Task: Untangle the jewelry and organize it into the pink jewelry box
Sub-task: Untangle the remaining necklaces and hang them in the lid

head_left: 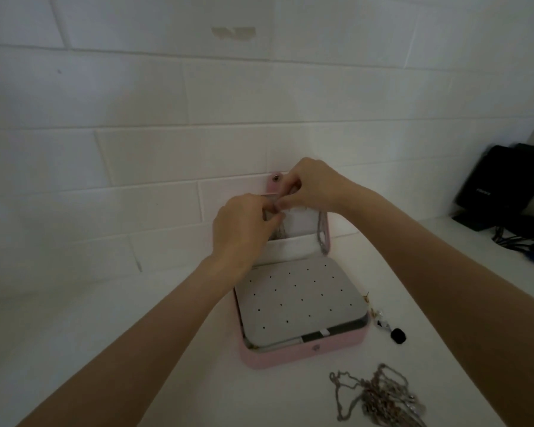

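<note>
The pink jewelry box (302,354) lies open on the white table, its lid (326,238) upright against the wall. A grey perforated panel (299,300) covers the base. Both hands work at the top of the lid's inside. My left hand (242,229) pinches a thin chain (280,231) that hangs down inside the lid. My right hand (312,184) pinches at the same spot by the lid's upper edge. Another chain (321,238) hangs down the lid's right side. A tangled heap of chains (383,396) lies on the table in front of the box, to the right.
Small earrings and a black bead (398,335) lie just right of the box. A white brick wall (167,118) stands directly behind the lid. A black device (506,186) with cables (524,241) sits at the far right of the table.
</note>
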